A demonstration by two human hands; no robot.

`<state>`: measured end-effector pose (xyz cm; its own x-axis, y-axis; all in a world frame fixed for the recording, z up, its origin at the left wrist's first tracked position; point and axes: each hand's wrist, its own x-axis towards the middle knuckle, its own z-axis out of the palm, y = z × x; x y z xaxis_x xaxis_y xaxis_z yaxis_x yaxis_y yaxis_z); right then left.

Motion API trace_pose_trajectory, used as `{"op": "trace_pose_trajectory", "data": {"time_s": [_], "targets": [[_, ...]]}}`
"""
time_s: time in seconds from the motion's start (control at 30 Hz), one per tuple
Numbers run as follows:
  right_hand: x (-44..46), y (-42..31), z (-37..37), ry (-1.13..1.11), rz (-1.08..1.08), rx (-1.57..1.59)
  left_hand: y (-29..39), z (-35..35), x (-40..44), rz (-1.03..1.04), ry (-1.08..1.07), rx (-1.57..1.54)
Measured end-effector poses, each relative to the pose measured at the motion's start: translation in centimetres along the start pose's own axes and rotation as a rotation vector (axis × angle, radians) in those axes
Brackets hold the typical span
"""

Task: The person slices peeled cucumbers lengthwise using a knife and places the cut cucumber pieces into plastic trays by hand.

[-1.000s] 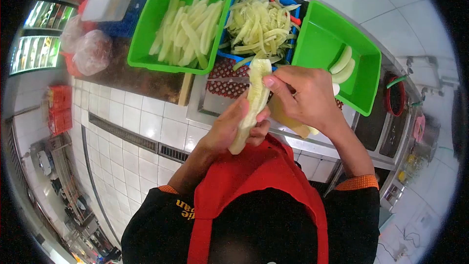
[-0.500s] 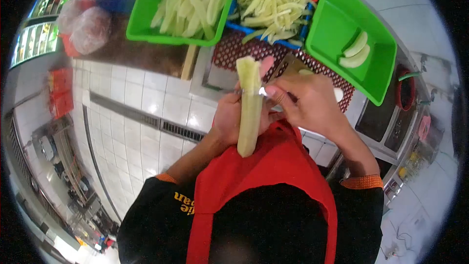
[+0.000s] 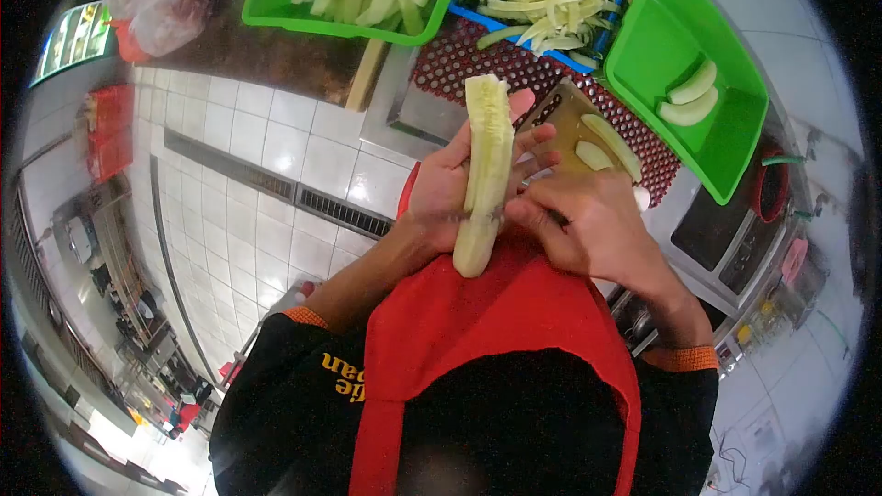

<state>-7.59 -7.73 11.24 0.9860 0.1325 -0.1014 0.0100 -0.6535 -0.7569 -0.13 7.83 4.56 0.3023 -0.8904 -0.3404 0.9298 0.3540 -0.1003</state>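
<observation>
A long peeled cucumber [image 3: 489, 156] lies along the palm of my left hand [image 3: 441, 186], whose thumb is against its side and whose fingertips spread out beyond it. Its upper part shows a cut, seedy face, while the lower end is smooth and rounded over the red apron. My right hand [image 3: 588, 220] is closed around a small knife [image 3: 473, 217], its handle mostly hidden in the fist. The thin blade, blurred, crosses the cucumber near its lower end.
A green tub [image 3: 349, 26] of cucumber strips, a blue crate [image 3: 469, 12] of seedy peelings and another green tub [image 3: 634, 64] with two pieces stand ahead. On a cutting board [image 3: 570, 115] over a dark red perforated mat [image 3: 450, 64] lie cucumber pieces [image 3: 611, 142].
The knife has moved down along the cucumber toward its lower end. My left fingers have spread, and more of the seedy face shows. The view has shifted slightly.
</observation>
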Motion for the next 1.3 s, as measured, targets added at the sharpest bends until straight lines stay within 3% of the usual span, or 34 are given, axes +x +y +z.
{"op": "trace_pose_trajectory", "data": {"time_s": [0.13,0.2,0.33,0.4,0.53,0.6,0.77,0.83,0.97,1.0,1.07,1.13,1.23,1.3], "targets": [[0.1,-0.8,0.3,-0.016,0.045,0.004,0.1,0.2,-0.1,0.016,0.030,0.001],[-0.7,-1.6,0.5,-0.192,-0.022,0.039,0.1,0.1,-0.3,0.030,0.064,0.017],[-0.3,-1.0,0.8,-0.097,0.028,0.078,0.2,0.7,-0.1,0.043,0.072,0.066],[-0.4,-1.6,0.4,-0.273,0.061,0.046,0.2,0.9,-0.3,0.045,0.114,0.017],[-0.3,-1.8,0.0,-0.322,0.049,0.087,0.0,-0.2,0.2,0.042,0.000,-0.042],[-0.1,-1.3,-0.1,-0.274,0.039,0.110,0.2,1.1,0.8,0.038,0.096,-0.087],[4.0,1.2,-3.2,0.001,-0.034,0.061,5.7,3.5,8.3,0.102,-0.104,0.072],[6.2,2.3,-5.1,0.043,0.181,0.060,8.2,5.2,12.7,0.170,0.070,0.255],[8.5,4.9,-6.9,0.065,0.193,0.114,13.1,4.5,20.3,0.203,0.058,0.406],[8.9,6.0,-6.8,0.145,0.209,0.252,13.9,4.3,21.7,0.233,0.101,0.490],[9.9,7.8,-7.0,0.243,0.225,0.391,14.4,4.4,23.0,0.254,0.165,0.594],[11.2,9.2,-6.8,0.515,0.344,0.491,13.9,4.5,23.2,0.267,0.198,0.693],[12.8,9.9,-6.0,0.554,0.349,0.274,12.8,5.2,22.5,0.283,0.262,0.785],[14.2,11.5,-5.5,0.572,0.358,0.353,12.2,5.8,21.8,0.293,0.328,0.766]]}}
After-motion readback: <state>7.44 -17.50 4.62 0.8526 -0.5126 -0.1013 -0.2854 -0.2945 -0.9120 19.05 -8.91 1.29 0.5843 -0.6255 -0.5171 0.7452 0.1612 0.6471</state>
